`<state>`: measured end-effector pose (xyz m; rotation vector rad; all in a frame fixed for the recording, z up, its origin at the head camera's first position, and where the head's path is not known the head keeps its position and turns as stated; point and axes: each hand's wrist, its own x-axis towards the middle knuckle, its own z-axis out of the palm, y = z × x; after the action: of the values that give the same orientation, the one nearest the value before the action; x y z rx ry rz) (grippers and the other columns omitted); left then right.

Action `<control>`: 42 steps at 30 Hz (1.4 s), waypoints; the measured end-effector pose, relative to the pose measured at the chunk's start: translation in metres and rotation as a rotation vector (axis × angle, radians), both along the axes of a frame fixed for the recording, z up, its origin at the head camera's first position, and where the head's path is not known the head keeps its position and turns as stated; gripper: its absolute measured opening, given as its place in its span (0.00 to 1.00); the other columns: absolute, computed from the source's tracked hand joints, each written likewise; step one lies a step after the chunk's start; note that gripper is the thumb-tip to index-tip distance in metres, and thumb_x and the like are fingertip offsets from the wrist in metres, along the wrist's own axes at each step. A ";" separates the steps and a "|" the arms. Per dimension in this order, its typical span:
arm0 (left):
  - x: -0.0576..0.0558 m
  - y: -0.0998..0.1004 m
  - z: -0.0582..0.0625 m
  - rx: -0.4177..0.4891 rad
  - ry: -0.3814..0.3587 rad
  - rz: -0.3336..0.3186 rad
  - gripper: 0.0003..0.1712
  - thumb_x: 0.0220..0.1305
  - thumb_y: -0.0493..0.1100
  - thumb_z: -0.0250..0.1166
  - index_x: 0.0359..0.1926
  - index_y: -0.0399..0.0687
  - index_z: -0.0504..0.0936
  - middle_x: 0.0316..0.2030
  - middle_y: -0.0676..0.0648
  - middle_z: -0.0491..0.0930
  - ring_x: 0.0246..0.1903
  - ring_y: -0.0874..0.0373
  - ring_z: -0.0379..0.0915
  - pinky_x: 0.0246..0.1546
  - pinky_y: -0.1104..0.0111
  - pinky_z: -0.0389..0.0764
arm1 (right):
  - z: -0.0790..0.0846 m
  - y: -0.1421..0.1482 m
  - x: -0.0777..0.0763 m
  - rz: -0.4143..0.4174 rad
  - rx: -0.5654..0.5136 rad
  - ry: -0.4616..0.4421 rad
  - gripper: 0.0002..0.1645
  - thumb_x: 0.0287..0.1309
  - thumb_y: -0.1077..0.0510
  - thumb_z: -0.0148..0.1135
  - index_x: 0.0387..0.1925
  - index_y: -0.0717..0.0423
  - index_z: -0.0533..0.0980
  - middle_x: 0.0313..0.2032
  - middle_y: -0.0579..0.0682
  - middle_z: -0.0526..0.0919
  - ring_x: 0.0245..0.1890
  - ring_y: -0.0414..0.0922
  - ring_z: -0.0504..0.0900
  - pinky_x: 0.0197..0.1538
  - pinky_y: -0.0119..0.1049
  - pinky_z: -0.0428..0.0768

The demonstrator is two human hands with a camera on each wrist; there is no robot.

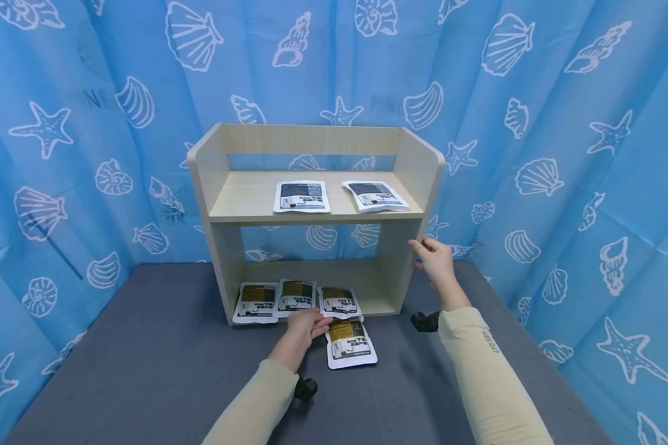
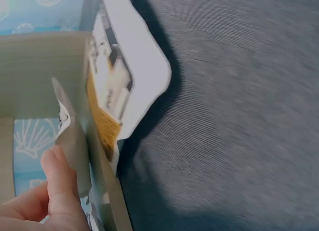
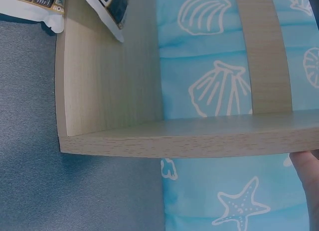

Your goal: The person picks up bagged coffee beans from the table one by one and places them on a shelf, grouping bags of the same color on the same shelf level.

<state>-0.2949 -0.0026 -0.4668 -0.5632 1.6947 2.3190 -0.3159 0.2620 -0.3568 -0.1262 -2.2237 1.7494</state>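
Note:
My left hand (image 1: 306, 326) reaches to the lower board, its fingertips at the bottom edge of a white-edged pouch (image 1: 338, 301) with a brown-and-white label. In the left wrist view the fingers (image 2: 60, 176) lie against that pouch (image 2: 74, 146). Just in front, another pouch (image 1: 349, 343) lies on the table, its top end against the shelf front. Two more pouches, the left one (image 1: 257, 303) and the middle one (image 1: 297, 296), sit side by side on the lower board. My right hand (image 1: 436, 262) touches the right side panel of the wooden shelf (image 3: 199, 145) with its fingertips.
Two pouches with dark blue-grey labels, one left (image 1: 302, 196) and one right (image 1: 375, 196), lie on the upper board. The two-tier shelf stands on a dark grey table (image 1: 145, 371). A blue curtain (image 1: 323, 62) with white shell prints hangs behind and around.

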 end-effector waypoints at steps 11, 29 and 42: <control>-0.010 0.003 0.008 0.068 -0.060 0.048 0.25 0.66 0.24 0.54 0.64 0.27 0.68 0.57 0.27 0.73 0.42 0.49 0.83 0.42 0.64 0.83 | 0.001 0.000 0.001 0.004 0.013 0.001 0.30 0.69 0.51 0.57 0.64 0.66 0.69 0.63 0.65 0.70 0.65 0.58 0.67 0.58 0.54 0.73; -0.005 0.002 0.014 0.208 -0.112 0.066 0.31 0.68 0.22 0.47 0.70 0.22 0.50 0.60 0.23 0.67 0.58 0.40 0.71 0.53 0.61 0.77 | 0.001 0.001 0.001 0.003 0.012 0.006 0.30 0.69 0.51 0.57 0.64 0.66 0.69 0.64 0.65 0.69 0.65 0.58 0.67 0.57 0.55 0.74; 0.000 0.000 0.018 0.242 -0.145 -0.017 0.28 0.71 0.27 0.42 0.68 0.19 0.50 0.60 0.21 0.64 0.61 0.35 0.65 0.59 0.58 0.72 | 0.000 0.001 0.000 0.003 0.001 0.010 0.29 0.69 0.52 0.57 0.64 0.66 0.70 0.63 0.65 0.70 0.64 0.58 0.67 0.58 0.56 0.73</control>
<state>-0.2952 -0.0024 -0.4489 -0.6459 1.3266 2.3617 -0.3159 0.2630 -0.3568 -0.1136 -2.2185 1.7460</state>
